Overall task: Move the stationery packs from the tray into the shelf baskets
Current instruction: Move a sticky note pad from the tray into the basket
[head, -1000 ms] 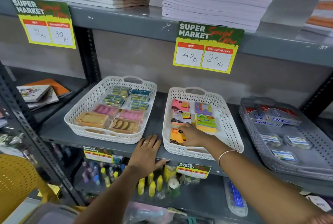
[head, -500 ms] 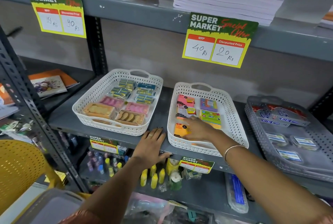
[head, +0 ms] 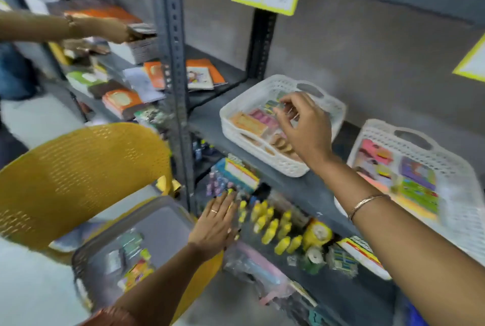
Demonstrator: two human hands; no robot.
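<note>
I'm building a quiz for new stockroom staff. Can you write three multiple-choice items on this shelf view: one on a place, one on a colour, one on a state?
1. Where does the grey tray rest?
A. on the yellow chair
B. on the top shelf
C. inside a white basket

2. What colour is the basket under the right hand?
A. blue
B. white
C. black

3. How is the left hand?
A. fist around a bottle
B. gripping a pack
C. flat, holding nothing

Answers:
1 A, it rests on the yellow chair.
2 B, its lattice wall is white.
3 C, the fingers are spread.
</note>
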